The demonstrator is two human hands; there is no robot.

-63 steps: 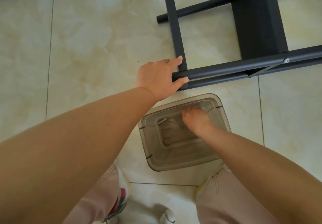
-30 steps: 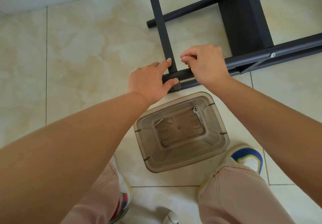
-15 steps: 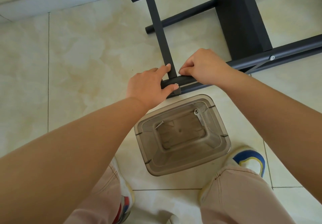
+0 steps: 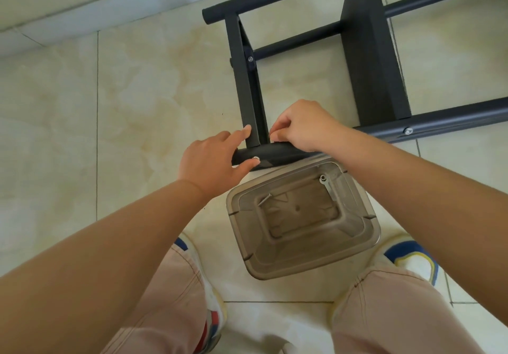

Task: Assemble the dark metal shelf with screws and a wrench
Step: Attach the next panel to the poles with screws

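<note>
The dark metal shelf frame (image 4: 368, 59) lies on its side on the tiled floor. My left hand (image 4: 211, 161) grips the end of its near tube (image 4: 275, 153), thumb beside a silver screw head (image 4: 256, 158) set in that tube. My right hand (image 4: 305, 126) rests on the same tube. Its fingertips are pinched where the upright crossbar (image 4: 247, 89) meets the tube, and they hide whatever is between them. A small wrench (image 4: 326, 185) and a loose screw (image 4: 265, 198) lie in the bin below.
A translucent grey plastic bin (image 4: 354, 254) stands on the floor between my feet, right under the tube. My knees and shoes (image 4: 412, 257) flank it. Two fitted screws (image 4: 250, 59) (image 4: 408, 130) show on the frame. A wall base (image 4: 82, 20) runs along the far left.
My right hand left the bin and came up to the joint on the near tube. The left hand kept its grip on the tube end. A screw head now shows beside the left thumb.
</note>
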